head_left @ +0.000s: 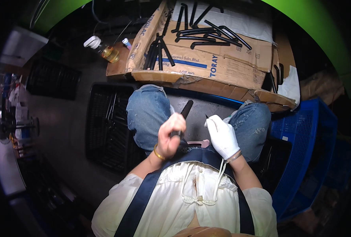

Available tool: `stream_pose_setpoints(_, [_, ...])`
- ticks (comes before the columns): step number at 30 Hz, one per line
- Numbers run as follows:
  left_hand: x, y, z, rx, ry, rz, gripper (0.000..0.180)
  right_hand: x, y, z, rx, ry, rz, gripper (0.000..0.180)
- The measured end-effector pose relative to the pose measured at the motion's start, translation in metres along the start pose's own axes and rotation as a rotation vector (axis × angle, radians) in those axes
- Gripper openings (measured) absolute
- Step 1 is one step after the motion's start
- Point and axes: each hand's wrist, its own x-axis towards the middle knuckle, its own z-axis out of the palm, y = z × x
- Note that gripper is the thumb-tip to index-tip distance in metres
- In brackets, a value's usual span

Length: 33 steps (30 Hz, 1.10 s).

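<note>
Slightly blurred, my bare left hand (pixel 171 133) is closed around a black bent rod (pixel 187 109). One end of the rod slants up and away past my fingers; a dark blunt end shows below them. My right hand (pixel 222 136), in a white glove, is closed with its fingers pinched together. A thin dark tip (pixel 207 116) pokes out of that pinch; the rest of that thing is hidden. The two hands are apart, above my lap. Beyond my knees, similar black bent rods (pixel 211 44) lie on a cardboard box (pixel 238 67), with a bundle (pixel 158 53) at its left.
To my left stands a black crate (pixel 91 130) with dark rods inside, and another dark crate (pixel 53 81) farther off. A bottle of yellowish liquid (pixel 111 54) stands beside the box. Blue plastic crates (pixel 302 158) stand at my right. A green surface (pixel 313 23) arches overhead.
</note>
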Motion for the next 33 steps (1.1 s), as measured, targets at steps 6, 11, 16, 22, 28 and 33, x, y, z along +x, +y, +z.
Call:
stream_pose_setpoints(6, [-0.013, -0.007, 0.006, -0.215, 0.101, -0.296, 0.039, -0.004, -0.059, 0.003, 0.701, -0.021, -0.016, 0.015])
stream_pose_setpoints(11, [-0.016, -0.001, 0.008, -0.286, 0.148, -0.458, 0.046, 0.010, -0.072, 0.007, 0.812, -0.192, -0.011, 0.014])
stream_pose_setpoints(16, [0.001, -0.010, 0.013, -0.903, 0.405, -0.530, 0.051, 0.017, -0.050, 0.008, 0.717, -0.062, 0.129, 0.015])
stream_pose_setpoints(22, [0.015, -0.020, -0.029, -1.497, 0.387, -0.623, 0.054, -0.011, -0.030, 0.008, 0.195, -0.265, -0.157, 0.027])
stream_pose_setpoints(28, [0.025, -0.023, -0.025, -1.622, 0.282, -0.679, 0.054, -0.034, -0.022, 0.002, 0.120, -0.425, 0.039, 0.035])
stream_pose_setpoints(33, [0.026, -0.033, -0.002, -1.564, 0.353, -0.714, 0.052, -0.042, -0.005, 0.002, 0.112, -0.364, 0.034, 0.033])
